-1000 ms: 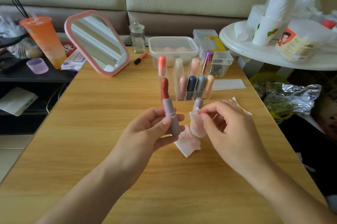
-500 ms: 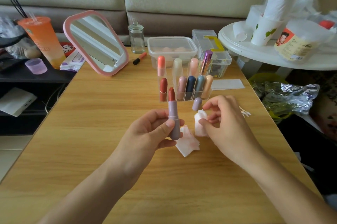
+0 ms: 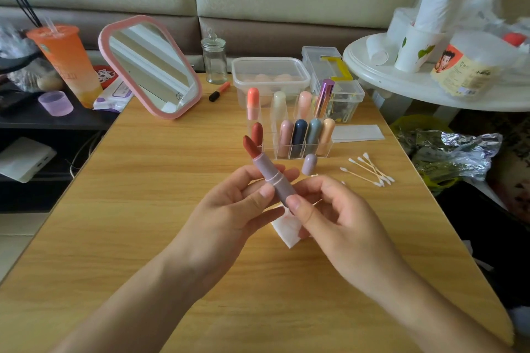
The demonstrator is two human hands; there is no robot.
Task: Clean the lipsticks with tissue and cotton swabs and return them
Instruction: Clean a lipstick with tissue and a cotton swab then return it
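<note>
Both hands hold one open lipstick (image 3: 269,173) with a mauve tube and a dark red bullet tilted up and to the left. My left hand (image 3: 229,215) pinches the tube's middle. My right hand (image 3: 329,215) grips its lower end with thumb and fingers. Its mauve cap (image 3: 309,163) stands upright on the table just beyond my right fingers. A stained tissue (image 3: 288,230) lies on the table under my hands, partly hidden. Several capped lipsticks stand in a clear organizer (image 3: 327,150). Cotton swabs (image 3: 370,170) lie to the right.
A pink-framed mirror (image 3: 149,65) leans at the back left beside an orange cup (image 3: 67,62). A glass jar (image 3: 213,58), clear plastic boxes (image 3: 269,74) and a folded wipe (image 3: 357,133) sit behind the organizer. A white round side table (image 3: 401,85) stands at right.
My right hand let go of the tissue wad and came left onto the lipstick's base. The lipstick went from upright to tilted left. The cap stays standing on the table.
</note>
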